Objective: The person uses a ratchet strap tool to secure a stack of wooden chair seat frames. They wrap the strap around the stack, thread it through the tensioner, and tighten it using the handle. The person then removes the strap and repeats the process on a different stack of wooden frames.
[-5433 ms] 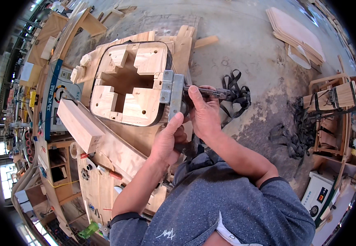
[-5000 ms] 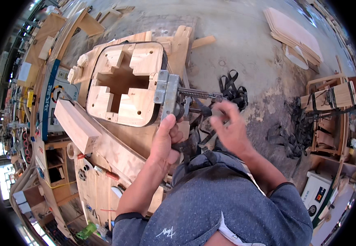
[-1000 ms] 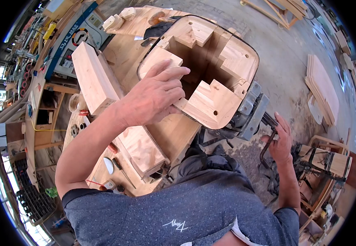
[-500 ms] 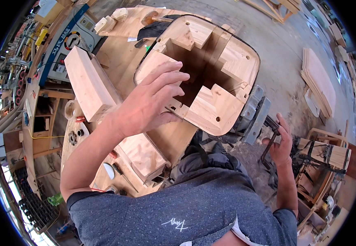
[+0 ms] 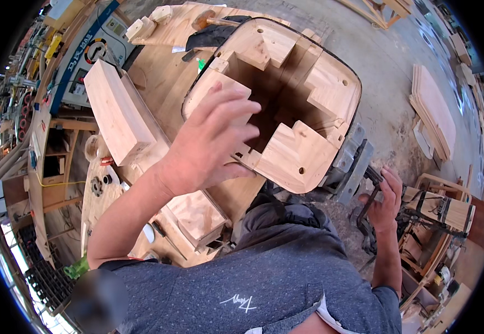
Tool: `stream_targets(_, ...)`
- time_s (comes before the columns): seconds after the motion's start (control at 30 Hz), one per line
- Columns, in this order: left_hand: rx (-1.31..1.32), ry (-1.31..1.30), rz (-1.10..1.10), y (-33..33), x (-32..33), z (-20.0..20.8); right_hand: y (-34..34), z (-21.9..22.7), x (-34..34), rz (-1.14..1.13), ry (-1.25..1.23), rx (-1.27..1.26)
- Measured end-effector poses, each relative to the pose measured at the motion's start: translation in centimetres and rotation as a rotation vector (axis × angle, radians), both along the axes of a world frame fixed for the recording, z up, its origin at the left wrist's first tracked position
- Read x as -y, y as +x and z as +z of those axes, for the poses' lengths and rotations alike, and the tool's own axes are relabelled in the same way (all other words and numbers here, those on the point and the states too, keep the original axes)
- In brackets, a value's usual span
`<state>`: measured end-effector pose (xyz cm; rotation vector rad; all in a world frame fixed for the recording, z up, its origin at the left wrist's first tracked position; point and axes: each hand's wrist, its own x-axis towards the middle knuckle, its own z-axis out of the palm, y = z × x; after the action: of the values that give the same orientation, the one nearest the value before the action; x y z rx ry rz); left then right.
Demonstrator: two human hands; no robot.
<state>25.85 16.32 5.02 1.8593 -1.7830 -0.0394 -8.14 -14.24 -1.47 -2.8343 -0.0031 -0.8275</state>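
My left hand [image 5: 211, 136] is held with fingers spread apart, over the left edge of a pale wooden block [image 5: 300, 158], which has rounded corners, a cross-shaped hollow and a dark band around its outside. Whether the fingertips touch the wood, I cannot tell. My right hand [image 5: 384, 200] is at a dark bent metal crank handle [image 5: 362, 214], with fingers bent; I cannot tell if they are closed on it. This handle belongs to a grey metal vise [image 5: 359, 172], which stands just beside the right side of the block. The block is in the middle of my view, slightly tilted.

Farther out, to the left, a pale squared timber [image 5: 116, 114] lies on the plywood table [image 5: 161, 75]. Beyond the block, a wooden mallet [image 5: 203, 20] lies near a black cloth [image 5: 211, 39]. At far right, a stack of pale thin panels [image 5: 434, 114] is on the grey floor [image 5: 386, 83].
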Motion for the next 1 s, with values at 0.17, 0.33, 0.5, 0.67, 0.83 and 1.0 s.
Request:
stream_targets(0.17,0.071,0.096,0.009,-0.7,0.3,0.6,-0.3,0.0,0.1,-0.016,-0.014,-0.022)
stream_targets(0.33,0.13,0.136,-0.037,-0.6,0.5,1.0,-0.2,0.3,-0.1,-0.029,-0.004,-0.022)
stream_targets(0.5,-0.09,-0.191,0.371,1.5,0.9,2.3,-0.1,0.7,-0.5,-0.04,0.027,-0.022)
stream_targets(0.67,-0.073,0.372,0.661,5.8,5.2,4.7,-0.2,0.9,-0.2,-0.034,0.032,-0.035)
stream_targets(0.83,0.006,0.647,0.57,8.7,8.1,5.1,-0.2,1.5,-0.1,-0.025,0.021,-0.043)
stream_targets(1.0,-0.034,0.698,0.553,9.1,8.7,5.3,0.2,1.6,0.2,0.008,0.01,-0.007)
